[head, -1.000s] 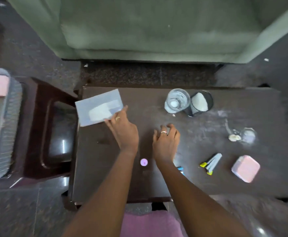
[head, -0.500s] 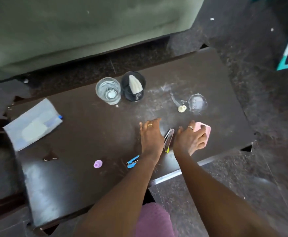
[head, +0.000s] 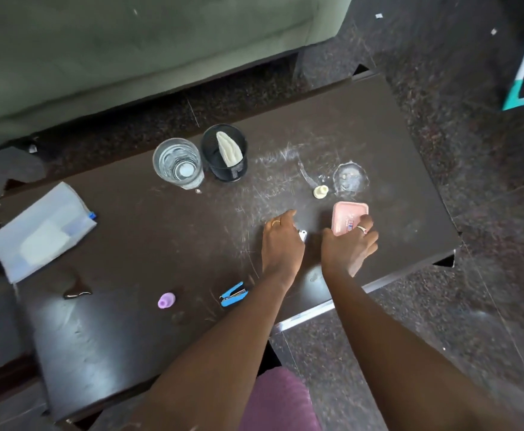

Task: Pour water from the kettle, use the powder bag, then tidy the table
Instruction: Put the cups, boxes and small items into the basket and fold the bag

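Observation:
My left hand (head: 281,244) curls down over a small grey clip-like item (head: 302,235); only its pale tip shows by my thumb. My right hand (head: 344,253) grips a pink box (head: 346,214), tilted up off the dark table (head: 148,231) at the near right. The powder bag (head: 43,231), translucent with white powder and a blue zip, lies at the table's left end, far from both hands. A glass of water (head: 178,164) stands at the back next to a black mesh cup (head: 228,155) holding a white piece. No kettle is in view.
A blue stapler (head: 233,294) and a purple cap (head: 166,300) lie near the front edge. A cream lump (head: 320,191), a wet ring (head: 350,178) and powder smears mark the right half. A small puddle (head: 77,293) sits front left. A green sofa (head: 130,51) stands behind.
My view swung right. Both hands moved from the table's middle to its right side; my right hand took the pink box and tipped it up, my left hand closed over the grey clip.

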Tool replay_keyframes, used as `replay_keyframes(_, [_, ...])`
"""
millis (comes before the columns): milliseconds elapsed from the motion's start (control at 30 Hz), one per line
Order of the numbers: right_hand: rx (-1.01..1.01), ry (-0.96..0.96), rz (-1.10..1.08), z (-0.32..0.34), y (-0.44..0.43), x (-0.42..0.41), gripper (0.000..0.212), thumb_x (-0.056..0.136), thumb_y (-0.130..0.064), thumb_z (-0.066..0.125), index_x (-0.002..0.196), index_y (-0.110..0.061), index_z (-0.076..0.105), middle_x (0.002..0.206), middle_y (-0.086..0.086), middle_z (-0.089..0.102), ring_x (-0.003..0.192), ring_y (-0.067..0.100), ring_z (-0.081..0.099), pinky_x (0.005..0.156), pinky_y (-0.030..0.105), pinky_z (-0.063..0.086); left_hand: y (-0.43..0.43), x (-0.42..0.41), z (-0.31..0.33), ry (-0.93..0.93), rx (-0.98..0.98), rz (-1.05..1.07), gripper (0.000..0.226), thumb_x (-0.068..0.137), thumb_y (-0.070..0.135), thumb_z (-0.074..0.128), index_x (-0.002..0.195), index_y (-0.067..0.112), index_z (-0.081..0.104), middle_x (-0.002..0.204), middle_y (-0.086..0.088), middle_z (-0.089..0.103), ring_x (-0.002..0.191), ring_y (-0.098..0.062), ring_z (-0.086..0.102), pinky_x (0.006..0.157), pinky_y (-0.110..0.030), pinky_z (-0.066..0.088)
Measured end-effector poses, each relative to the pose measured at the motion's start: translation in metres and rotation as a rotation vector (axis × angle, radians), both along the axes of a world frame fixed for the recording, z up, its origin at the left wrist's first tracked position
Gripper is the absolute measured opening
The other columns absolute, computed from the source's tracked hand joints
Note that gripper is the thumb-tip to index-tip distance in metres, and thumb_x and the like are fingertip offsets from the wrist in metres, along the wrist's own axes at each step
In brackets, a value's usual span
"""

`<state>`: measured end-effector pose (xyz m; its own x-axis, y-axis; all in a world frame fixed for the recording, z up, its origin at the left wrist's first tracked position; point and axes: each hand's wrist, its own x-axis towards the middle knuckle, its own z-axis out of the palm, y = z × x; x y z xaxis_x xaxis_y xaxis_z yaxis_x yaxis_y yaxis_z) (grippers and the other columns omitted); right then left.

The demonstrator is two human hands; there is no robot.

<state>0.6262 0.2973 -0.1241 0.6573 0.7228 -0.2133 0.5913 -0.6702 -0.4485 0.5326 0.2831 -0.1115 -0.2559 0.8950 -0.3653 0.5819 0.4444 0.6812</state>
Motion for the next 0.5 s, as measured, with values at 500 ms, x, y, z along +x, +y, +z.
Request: replay_keyframes(500, [0.013,0.119,1.129,0.01,-0.027,-0.173,0.063,0.071,-0.016,0.062,0.13,-0.003,0.046,0.125,0.02,0.051,0.113,0.039,0.045,0.094,0.032,0.027,-0.038,-0.176,0.008,-0.101,0.003,0.49,0.026,0.095,0.021,0.046,0.113,0.011,0.063,0.11,-0.014,0.069,0.101,-0.031,0.061,0.086,-0.035,0.046])
